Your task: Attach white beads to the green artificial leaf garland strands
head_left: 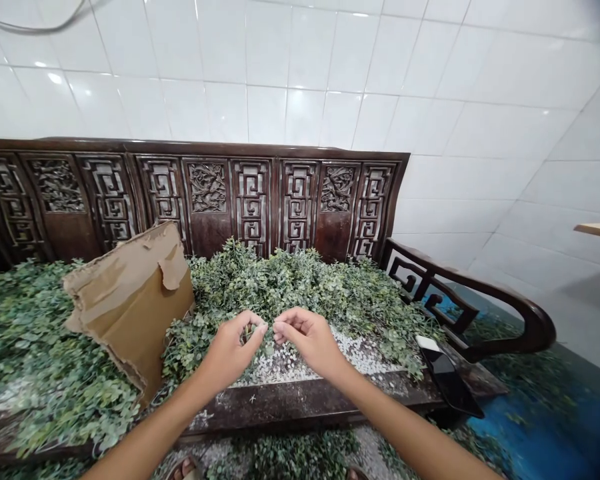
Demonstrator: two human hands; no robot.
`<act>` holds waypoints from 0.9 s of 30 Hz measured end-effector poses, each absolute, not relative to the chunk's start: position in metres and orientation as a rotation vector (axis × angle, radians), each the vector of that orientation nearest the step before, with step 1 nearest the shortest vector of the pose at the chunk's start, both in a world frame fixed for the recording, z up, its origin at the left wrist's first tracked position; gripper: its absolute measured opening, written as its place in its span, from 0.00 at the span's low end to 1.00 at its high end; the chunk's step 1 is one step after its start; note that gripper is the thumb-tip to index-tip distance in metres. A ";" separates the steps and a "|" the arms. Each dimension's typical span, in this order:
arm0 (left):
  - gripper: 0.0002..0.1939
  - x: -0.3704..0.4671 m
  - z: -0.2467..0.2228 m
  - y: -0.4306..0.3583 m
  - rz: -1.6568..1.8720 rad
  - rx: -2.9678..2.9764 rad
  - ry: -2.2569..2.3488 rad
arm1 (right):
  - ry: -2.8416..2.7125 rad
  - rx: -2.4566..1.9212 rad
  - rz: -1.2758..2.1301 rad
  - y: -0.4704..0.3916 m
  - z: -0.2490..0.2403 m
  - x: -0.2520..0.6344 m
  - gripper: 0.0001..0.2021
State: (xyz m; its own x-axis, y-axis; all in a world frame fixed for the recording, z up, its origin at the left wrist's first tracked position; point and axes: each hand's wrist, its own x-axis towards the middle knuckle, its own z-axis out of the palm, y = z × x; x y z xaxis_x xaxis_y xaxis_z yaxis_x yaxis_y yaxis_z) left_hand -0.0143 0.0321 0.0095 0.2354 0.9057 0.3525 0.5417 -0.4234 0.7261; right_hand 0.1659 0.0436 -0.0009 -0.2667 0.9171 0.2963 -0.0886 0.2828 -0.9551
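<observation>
My left hand (pixel 235 347) and my right hand (pixel 311 339) are held close together above the front of a dark wooden bench seat. Both are closed, thumb pressed to fingertips, with a narrow gap between them. Whatever they pinch is too small to make out. Behind and around them lies a heap of green leafy sprigs (pixel 300 283), which look artificial. Small white pieces (pixel 275 368) are scattered on the seat just below my hands.
A torn cardboard sheet (pixel 135 313) stands upright among the sprigs on the left. A dark phone (pixel 450 383) and a white object (pixel 427 343) lie near the curved armrest (pixel 535 320). The carved backrest (pixel 207 187) stands before a tiled wall. More greenery (pixel 300 457) covers the floor.
</observation>
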 end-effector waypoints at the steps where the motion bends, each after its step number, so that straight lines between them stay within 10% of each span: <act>1: 0.11 -0.013 0.009 0.031 1.059 2.045 1.326 | -1.489 -0.804 1.187 0.043 -0.002 0.164 0.10; 27: 0.13 -0.009 0.004 0.028 1.149 1.384 1.181 | -1.525 -0.865 0.965 0.037 -0.008 0.153 0.05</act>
